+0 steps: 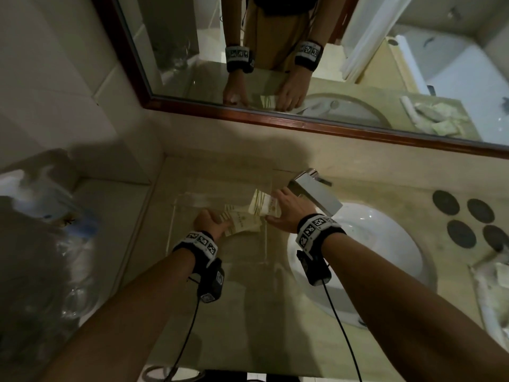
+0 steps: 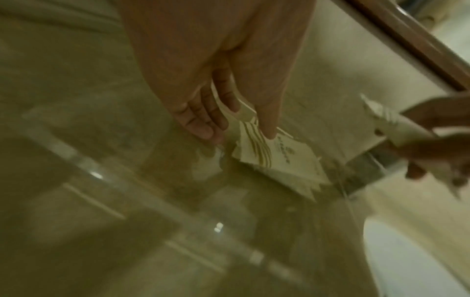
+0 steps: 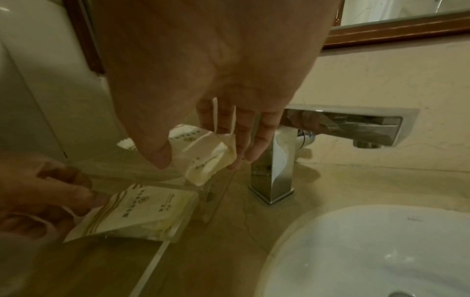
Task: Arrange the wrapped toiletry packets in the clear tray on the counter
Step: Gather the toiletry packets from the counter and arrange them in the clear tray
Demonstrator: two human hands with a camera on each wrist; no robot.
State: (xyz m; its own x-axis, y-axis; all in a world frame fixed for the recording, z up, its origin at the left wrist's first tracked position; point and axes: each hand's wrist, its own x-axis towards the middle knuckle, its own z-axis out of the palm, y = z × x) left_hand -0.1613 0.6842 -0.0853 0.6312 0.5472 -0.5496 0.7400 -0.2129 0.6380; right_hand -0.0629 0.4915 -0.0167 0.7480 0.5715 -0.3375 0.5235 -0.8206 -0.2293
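A clear tray (image 1: pixel 266 244) sits on the beige counter, left of the basin. Cream packets with gold stripes (image 1: pixel 242 222) lie stacked in its far right part. My left hand (image 1: pixel 220 220) pinches the near end of that stack (image 2: pixel 279 160), thumb on top and fingers (image 2: pixel 203 120) underneath. My right hand (image 1: pixel 271 208) holds another wrapped packet (image 3: pixel 203 154) between thumb and fingers, tilted just above the tray's far right corner, beside the faucet. The tray's right wall (image 3: pixel 152 261) runs along the stack (image 3: pixel 145 211).
A chrome faucet (image 1: pixel 314 194) stands right behind my right hand, with the white basin (image 1: pixel 358 257) to its right. Several dark round discs (image 1: pixel 468 219) and more packets (image 1: pixel 498 271) lie at the far right. Plastic bags (image 1: pixel 55 216) are heaped at the left. A mirror hangs behind.
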